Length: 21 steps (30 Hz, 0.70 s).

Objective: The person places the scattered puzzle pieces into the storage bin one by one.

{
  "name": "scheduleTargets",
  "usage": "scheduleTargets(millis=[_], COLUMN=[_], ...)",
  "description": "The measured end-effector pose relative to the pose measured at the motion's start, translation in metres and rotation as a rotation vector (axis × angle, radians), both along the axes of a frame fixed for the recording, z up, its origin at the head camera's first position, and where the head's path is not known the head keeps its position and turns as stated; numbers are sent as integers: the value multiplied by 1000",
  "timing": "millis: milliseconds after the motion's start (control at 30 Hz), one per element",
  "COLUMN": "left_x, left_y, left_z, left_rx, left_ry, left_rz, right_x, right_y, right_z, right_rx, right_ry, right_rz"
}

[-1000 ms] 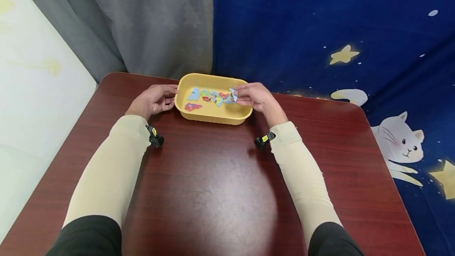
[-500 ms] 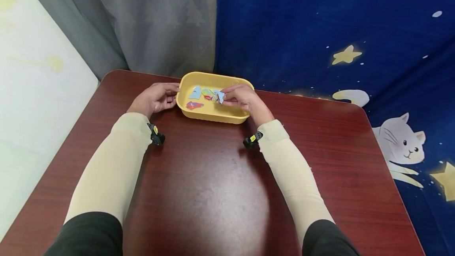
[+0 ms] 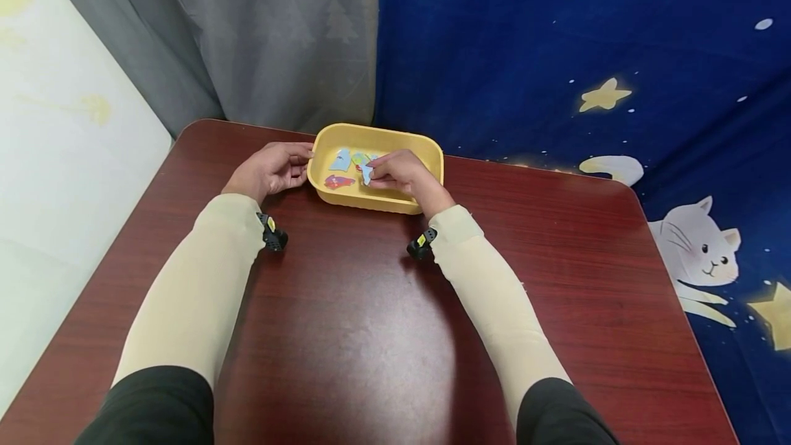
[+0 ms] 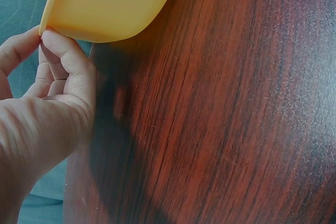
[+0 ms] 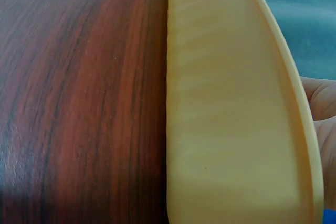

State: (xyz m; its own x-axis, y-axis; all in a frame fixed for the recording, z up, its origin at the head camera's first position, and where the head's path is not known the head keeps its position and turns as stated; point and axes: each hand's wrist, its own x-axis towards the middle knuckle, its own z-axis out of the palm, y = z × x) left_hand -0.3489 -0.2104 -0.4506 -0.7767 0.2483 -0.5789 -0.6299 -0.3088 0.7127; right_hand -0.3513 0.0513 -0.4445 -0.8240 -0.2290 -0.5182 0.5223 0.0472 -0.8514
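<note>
A shallow yellow plastic tub (image 3: 364, 203) stands near the back edge of the table. At its left end my left hand (image 3: 272, 169) pinches the rim between thumb and forefinger, plain in the left wrist view, where the hand (image 4: 58, 93) meets the rim. My right hand (image 3: 402, 174) reaches into the tub and pinches a flat light-blue printed piece (image 3: 367, 174). Left of it, on the tub floor, lie another light-blue piece (image 3: 340, 160), a red-purple piece (image 3: 339, 182) and a partly covered green-yellow piece (image 3: 358, 158). In the right wrist view the tub wall hides most of the hand (image 5: 325, 108).
The dark red wood-grain table (image 3: 346, 321) extends toward me from the tub. A grey curtain (image 3: 290, 40) and a blue curtain (image 3: 494, 53) with stars and a cat hang right behind its back edge. A white wall (image 3: 62, 129) rises on the left.
My right hand has moved left across the tub, pinching the light-blue piece, and covers the middle where printed pieces showed before. My left hand stays on the rim.
</note>
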Motion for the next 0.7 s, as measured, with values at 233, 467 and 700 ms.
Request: scheduleTargets(millis=[233,467,700], left_x=[0,0,0], left_y=[0,1,0], left_z=[0,1,0], left_rx=[10,-3,-4], left_ry=[1,2,6], left_rz=[-4,3,-6], right_x=[0,-2,-2], right_y=[-8,-13,-16], right_z=[-6,-11,-12], right_rx=[62,164,249], right_ry=[-20,-11,17], right_rz=[35,65,81])
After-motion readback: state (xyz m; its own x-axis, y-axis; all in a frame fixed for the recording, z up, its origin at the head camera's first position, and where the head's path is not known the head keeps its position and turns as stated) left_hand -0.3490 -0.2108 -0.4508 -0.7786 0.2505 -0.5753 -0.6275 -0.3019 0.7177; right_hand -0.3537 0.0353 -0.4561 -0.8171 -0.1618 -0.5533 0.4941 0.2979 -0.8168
